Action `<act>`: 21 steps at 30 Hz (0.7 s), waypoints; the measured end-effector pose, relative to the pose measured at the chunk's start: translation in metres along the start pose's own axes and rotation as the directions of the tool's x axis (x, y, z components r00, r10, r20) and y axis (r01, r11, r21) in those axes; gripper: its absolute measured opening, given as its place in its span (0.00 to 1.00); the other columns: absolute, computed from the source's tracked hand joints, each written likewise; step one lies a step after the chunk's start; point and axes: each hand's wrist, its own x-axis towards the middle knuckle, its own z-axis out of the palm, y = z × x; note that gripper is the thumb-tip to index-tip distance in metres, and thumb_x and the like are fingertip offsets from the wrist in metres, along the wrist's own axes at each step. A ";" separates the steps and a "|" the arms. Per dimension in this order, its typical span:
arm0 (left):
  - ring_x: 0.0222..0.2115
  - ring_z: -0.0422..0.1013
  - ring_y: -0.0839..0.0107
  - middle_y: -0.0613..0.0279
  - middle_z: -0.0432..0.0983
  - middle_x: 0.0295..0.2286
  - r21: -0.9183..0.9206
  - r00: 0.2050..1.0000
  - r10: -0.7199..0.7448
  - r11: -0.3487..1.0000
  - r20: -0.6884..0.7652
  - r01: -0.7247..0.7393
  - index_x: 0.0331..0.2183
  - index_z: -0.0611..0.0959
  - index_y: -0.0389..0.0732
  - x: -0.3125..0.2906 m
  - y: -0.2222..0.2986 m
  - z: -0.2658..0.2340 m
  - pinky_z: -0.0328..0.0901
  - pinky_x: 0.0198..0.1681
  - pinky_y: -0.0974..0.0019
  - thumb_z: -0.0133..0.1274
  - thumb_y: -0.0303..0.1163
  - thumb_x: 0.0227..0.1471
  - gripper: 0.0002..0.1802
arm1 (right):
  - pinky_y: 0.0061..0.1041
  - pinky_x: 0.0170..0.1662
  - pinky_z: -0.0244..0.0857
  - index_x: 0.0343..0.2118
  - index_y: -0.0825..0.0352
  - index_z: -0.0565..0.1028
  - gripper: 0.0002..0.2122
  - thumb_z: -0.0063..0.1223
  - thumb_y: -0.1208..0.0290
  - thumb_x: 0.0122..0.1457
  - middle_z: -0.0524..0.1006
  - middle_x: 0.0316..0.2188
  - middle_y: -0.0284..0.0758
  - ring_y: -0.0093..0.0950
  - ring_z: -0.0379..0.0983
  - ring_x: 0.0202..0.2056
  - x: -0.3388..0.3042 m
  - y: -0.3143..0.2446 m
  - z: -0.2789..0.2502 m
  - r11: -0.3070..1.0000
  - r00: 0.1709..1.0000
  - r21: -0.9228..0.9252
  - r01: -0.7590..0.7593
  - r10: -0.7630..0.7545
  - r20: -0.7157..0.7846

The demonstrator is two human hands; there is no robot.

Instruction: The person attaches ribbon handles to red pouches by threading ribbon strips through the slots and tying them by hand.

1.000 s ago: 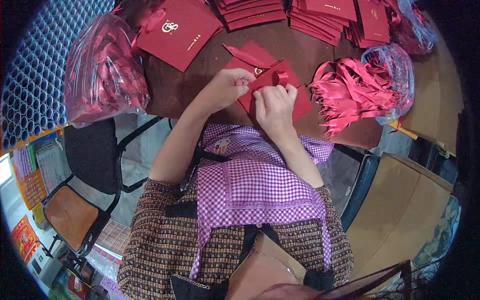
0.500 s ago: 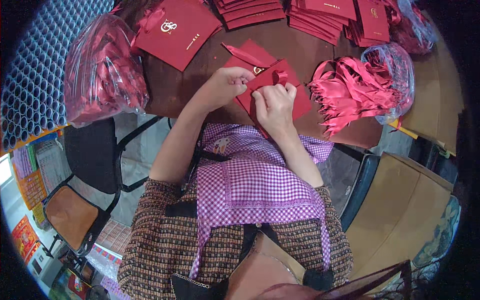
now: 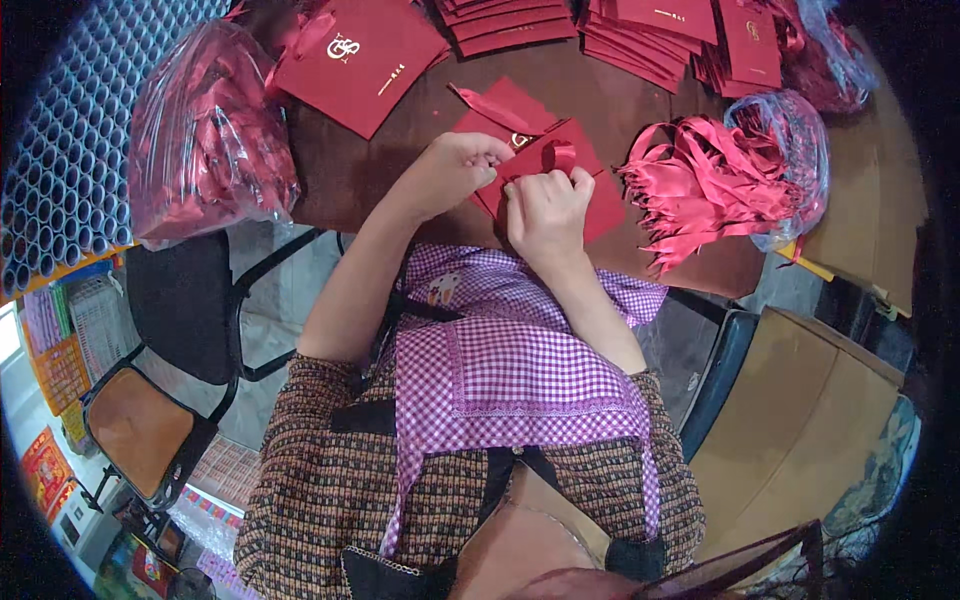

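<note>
A small red paper bag [image 3: 597, 200] lies over another red bag [image 3: 520, 97] that has a gold mark, at the near part of the brown table. My left hand [image 3: 460, 172] pinches at the upper bag's left edge, fingertips together; what lies between them is too small to make out. My right hand [image 3: 548, 215] is closed on the bag, its curled fingers pressed to the front. Just above its knuckles a loop of red ribbon [image 3: 562, 154] stands out. A second ribbon [image 3: 500, 108] stretches across the lower bag.
To the right, a heap of red ribbons [image 3: 700, 185] spills from a clear plastic bag [image 3: 800, 170]. A plastic bag of red ribbons [image 3: 215, 135] stands at the left. Finished-looking red bags [image 3: 365, 65] and stacks of red bags [image 3: 505, 25] lie along the far side of the table [image 3: 400, 200].
Both hands stay at the red bag in nearly the same pose. The view has shifted very slightly; nothing has visibly been let go.
</note>
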 end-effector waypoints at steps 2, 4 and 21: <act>0.33 0.68 0.80 0.70 0.75 0.30 -0.007 1.000 -0.007 1.000 -0.011 0.007 0.39 0.81 0.34 0.000 -0.001 0.000 0.65 0.40 0.74 0.52 0.20 0.46 0.15 | 0.37 0.42 0.54 0.24 0.64 0.72 0.04 0.57 0.74 0.47 0.71 0.20 0.31 0.31 0.67 0.27 0.000 -0.001 0.001 1.000 1.000 -0.004 0.001 -0.001 0.021; 0.32 0.68 0.80 0.69 0.75 0.30 0.039 1.000 -0.007 0.999 -0.020 0.007 0.40 0.82 0.33 -0.001 0.001 0.001 0.65 0.38 0.74 0.52 0.20 0.46 0.15 | 0.37 0.42 0.54 0.24 0.64 0.72 0.04 0.57 0.75 0.47 0.70 0.20 0.31 0.31 0.67 0.27 0.000 -0.003 0.002 1.000 0.999 -0.010 0.001 0.000 0.042; 0.34 0.70 0.78 0.65 0.76 0.34 -0.164 0.998 -0.057 0.985 -0.032 0.051 0.40 0.80 0.32 0.002 0.003 -0.001 0.65 0.41 0.74 0.52 0.18 0.46 0.16 | 0.35 0.42 0.54 0.21 0.64 0.72 0.05 0.56 0.73 0.50 0.73 0.20 0.33 0.32 0.69 0.26 0.006 0.008 -0.010 0.970 0.987 0.183 -0.157 0.157 0.015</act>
